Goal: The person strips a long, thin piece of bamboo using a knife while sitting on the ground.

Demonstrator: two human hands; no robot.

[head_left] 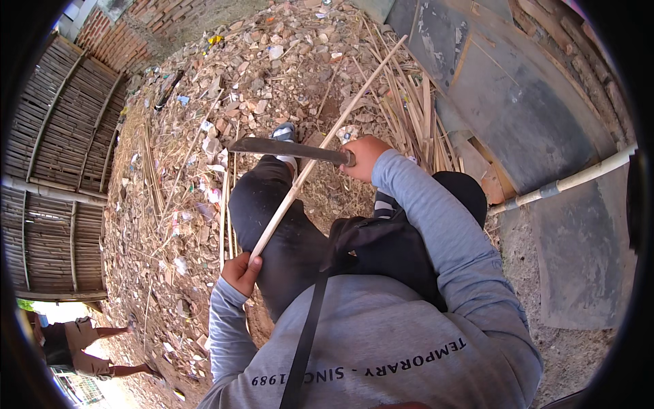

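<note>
My left hand [240,274] is closed round the near end of a long, pale bamboo strip [281,213], beside my left knee. The strip slants up and away to the right, over my left leg. In my right hand [368,158] is the handle of a machete [286,148], gripped in a fist. Its dark, broad blade points left and crosses the strip partway along. Whether the edge touches the strip I cannot tell. Below the blade tip shows my foot in a sandal [283,131].
Several split strips [417,112] lie piled at the far right, and others [225,204] beside my left leg. Rubble and litter [177,225] cover the ground. A bamboo-slat wall [61,123] stands left, dark panels [524,102] and a pole [565,178] right. Another person [78,346] is at lower left.
</note>
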